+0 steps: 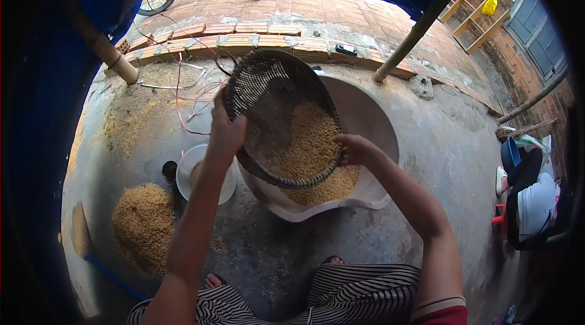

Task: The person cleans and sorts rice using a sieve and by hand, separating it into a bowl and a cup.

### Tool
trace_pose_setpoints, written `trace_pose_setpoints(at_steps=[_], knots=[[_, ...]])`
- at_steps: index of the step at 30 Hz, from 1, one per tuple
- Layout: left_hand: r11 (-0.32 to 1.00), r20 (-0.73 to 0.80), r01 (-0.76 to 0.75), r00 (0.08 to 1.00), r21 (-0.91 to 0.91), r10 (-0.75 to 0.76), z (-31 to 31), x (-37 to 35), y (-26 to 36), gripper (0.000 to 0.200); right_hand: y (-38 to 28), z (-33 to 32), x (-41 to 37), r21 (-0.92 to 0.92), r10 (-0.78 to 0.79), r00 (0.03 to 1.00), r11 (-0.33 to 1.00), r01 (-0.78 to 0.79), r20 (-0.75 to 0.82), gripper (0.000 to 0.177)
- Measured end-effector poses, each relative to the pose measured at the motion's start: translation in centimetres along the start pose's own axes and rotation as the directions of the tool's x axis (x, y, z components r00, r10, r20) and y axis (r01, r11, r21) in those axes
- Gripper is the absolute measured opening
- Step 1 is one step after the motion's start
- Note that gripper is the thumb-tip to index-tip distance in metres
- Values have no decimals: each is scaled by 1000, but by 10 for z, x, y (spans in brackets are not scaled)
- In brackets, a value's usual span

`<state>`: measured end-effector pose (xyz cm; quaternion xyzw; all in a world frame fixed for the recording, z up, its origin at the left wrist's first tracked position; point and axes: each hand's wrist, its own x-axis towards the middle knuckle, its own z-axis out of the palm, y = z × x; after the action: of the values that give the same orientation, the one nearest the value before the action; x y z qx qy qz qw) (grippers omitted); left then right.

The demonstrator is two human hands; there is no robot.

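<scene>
A round woven sieve (259, 90) is held tilted over a large pale basin (372, 117). My left hand (226, 128) is closed on the sieve's left rim. At the right rim my right hand (356, 150) is closed, fingers curled over the edge beside the grain. Husked-looking yellow grain (308, 136) lies heaped across the right and lower part of the mesh. More grain (332, 188) covers the bottom of the basin below. To the left stands a translucent white tub (226, 186), partly hidden by my left forearm.
A grain pile (143, 221) lies on the concrete at left, beside a blue-handled brush or broom (113, 275). A dark cup (170, 171) stands near the tub. Bamboo poles (420, 26) and a brick curb (268, 41) border the area. A person (536, 203) sits at the right.
</scene>
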<state>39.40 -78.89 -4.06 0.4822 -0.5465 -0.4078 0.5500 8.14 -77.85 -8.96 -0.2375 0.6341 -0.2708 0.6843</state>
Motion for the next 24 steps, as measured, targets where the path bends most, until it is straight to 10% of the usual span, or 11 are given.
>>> trace_pose_setpoints(at_steps=[2, 5, 9, 13, 17, 22, 24], knots=[[979, 23, 154, 988, -132, -152, -2, 5, 11, 69, -3, -7, 17, 66, -125, 991, 990, 122, 44, 20], [932, -60, -181, 976, 312, 210, 34, -2, -25, 72, 3, -19, 53, 5, -246, 968, 969, 247, -39, 23], [918, 58, -320, 947, 235, 316, 16, -23, -16, 70, 24, -12, 48, 207, 78, 992, 973, -98, 101, 37], [990, -64, 122, 990, -73, -127, -17, 13, 15, 63, 0, 6, 11, 142, -106, 992, 985, 95, 72, 39], [956, -83, -132, 984, 262, 158, 36, -9, -48, 72, 3, -15, 45, 223, -174, 981, 956, 189, -86, 33], [999, 5, 23, 1000, 32, -23, -3, -11, -3, 65, 1, 3, 8, 70, 68, 995, 996, -62, -79, 28], [967, 28, 194, 981, -164, -192, -16, 13, 12, 62, -10, 4, 9, 88, -60, 996, 994, 66, -68, 27]])
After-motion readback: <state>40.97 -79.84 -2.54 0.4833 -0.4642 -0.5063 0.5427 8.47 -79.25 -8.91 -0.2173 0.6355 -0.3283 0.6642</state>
